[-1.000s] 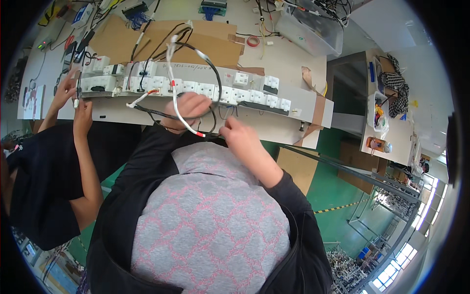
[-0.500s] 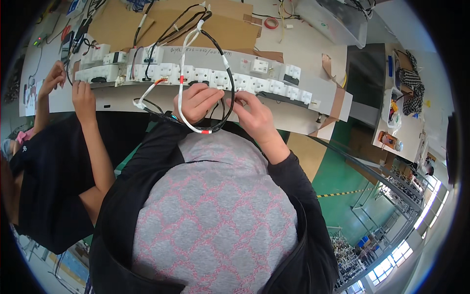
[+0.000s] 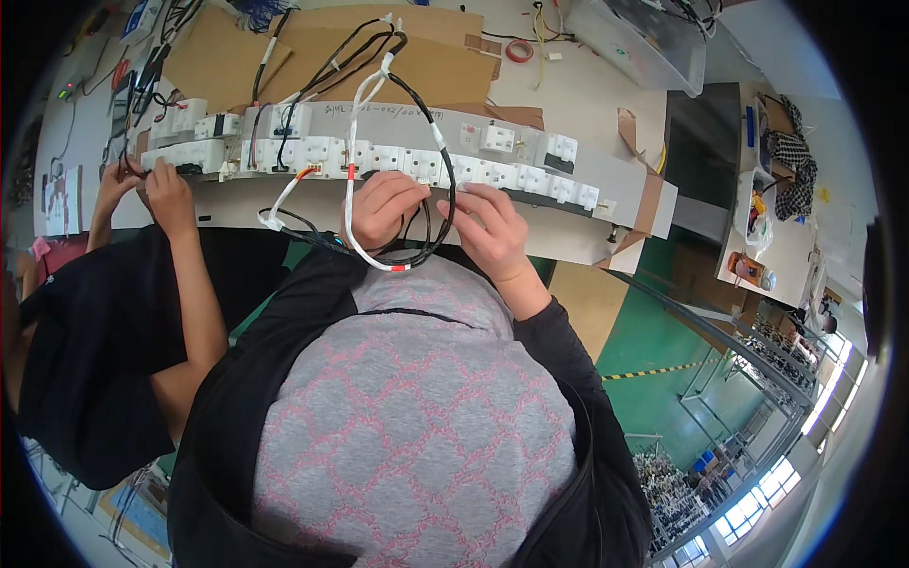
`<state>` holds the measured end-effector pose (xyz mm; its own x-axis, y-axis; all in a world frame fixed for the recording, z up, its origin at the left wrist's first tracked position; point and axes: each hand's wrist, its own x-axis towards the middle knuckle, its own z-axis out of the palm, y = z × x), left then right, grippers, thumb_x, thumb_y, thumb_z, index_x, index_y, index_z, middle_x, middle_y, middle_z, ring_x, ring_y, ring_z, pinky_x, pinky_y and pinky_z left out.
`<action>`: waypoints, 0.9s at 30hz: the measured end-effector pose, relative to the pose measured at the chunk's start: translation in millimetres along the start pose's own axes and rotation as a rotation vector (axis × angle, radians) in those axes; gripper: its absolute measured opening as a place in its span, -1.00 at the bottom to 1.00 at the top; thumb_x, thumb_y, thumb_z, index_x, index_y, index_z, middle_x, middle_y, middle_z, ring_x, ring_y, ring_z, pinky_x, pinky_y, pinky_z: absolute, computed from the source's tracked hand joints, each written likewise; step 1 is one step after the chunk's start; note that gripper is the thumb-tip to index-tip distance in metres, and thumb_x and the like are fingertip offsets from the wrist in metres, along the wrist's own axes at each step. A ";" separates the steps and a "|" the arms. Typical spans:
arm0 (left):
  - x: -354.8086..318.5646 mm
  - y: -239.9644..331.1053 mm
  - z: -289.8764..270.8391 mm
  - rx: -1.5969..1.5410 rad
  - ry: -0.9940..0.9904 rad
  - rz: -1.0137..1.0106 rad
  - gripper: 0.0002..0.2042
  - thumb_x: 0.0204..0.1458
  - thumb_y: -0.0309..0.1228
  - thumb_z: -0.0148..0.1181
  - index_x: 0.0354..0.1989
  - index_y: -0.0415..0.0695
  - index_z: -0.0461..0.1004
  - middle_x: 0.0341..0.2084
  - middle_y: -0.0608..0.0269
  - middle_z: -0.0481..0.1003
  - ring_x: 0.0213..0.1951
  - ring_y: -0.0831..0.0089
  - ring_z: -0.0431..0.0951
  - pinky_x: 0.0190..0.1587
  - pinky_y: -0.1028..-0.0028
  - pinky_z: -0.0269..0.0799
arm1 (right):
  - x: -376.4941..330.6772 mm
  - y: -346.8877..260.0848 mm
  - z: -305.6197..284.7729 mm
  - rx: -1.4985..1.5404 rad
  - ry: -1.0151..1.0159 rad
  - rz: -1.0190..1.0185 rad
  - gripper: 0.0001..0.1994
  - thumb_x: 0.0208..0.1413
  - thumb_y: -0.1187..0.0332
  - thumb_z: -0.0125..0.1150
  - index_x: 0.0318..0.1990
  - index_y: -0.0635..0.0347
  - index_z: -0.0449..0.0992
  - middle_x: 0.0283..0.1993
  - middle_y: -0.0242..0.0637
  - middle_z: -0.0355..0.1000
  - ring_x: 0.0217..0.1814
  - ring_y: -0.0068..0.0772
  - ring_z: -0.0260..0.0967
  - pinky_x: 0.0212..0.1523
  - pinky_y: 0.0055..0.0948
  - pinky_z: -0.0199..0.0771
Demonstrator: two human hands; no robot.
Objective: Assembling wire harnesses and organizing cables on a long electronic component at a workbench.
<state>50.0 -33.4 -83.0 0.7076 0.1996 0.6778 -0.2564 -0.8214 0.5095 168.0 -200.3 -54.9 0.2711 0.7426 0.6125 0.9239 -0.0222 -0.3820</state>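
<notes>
A wiring harness of black and white sleeved cables (image 3: 443, 142) loops down from the board toward my body, with red bands on its white part. My left hand (image 3: 381, 210) is closed at the left of the loop, fingers curled around thin black cable. To the right, my right hand (image 3: 490, 233) pinches a black cable between thumb and fingers; the cable tip is too small to make out. Both hands are just in front of a row of white connector blocks (image 3: 421, 167) on a long grey board (image 3: 615, 180). One branch with orange-red wires plugs into a block on the left.
At my left, a co-worker's hands (image 3: 169, 197) handle dark cable at the same board. Brown cardboard (image 3: 426, 47), a red tape roll (image 3: 518, 51) and a clear plastic bin (image 3: 644, 43) lie beyond. A side table (image 3: 734, 246) with small items stands at the right.
My hands have drawn slightly back from the connector blocks, and the loop's lower end has dropped a little. The co-worker's two hands have moved closer together and lower.
</notes>
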 end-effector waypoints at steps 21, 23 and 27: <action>67.6 -9.4 -36.4 -0.232 -0.636 -0.306 -0.87 -0.07 -0.59 0.19 -0.31 -0.18 0.49 -0.43 0.14 0.48 -0.33 0.16 0.53 -0.30 0.30 0.43 | 27.3 17.9 -18.3 0.113 -0.352 0.110 -0.69 -0.19 0.67 0.18 -0.22 0.16 0.46 -0.28 -0.26 0.41 -0.17 -0.18 0.43 -0.27 -0.26 0.49; 72.7 -12.0 -34.7 -0.221 -0.666 -0.325 -0.87 -0.10 -0.58 0.19 -0.33 -0.18 0.50 -0.44 0.14 0.48 -0.32 0.17 0.53 -0.29 0.30 0.42 | 30.4 20.1 -17.7 0.131 -0.408 0.145 -0.69 -0.14 0.66 0.18 -0.18 0.17 0.44 -0.29 -0.23 0.40 -0.16 -0.11 0.42 -0.24 -0.24 0.48; 77.2 -11.2 -28.7 -0.159 -0.732 -0.369 -0.86 -0.19 -0.55 0.23 -0.40 -0.16 0.46 -0.42 0.14 0.48 -0.28 0.11 0.51 -0.25 0.23 0.42 | 59.7 25.7 -24.2 0.354 -0.577 0.517 -0.67 -0.12 0.65 0.19 -0.14 0.18 0.41 -0.29 -0.17 0.38 -0.15 -0.04 0.42 -0.20 -0.20 0.45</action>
<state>88.6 6.5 -21.1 0.9994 -0.0013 -0.0351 0.0250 -0.6750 0.7374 214.5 -172.8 -11.4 0.3670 0.9236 -0.1109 0.5564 -0.3135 -0.7695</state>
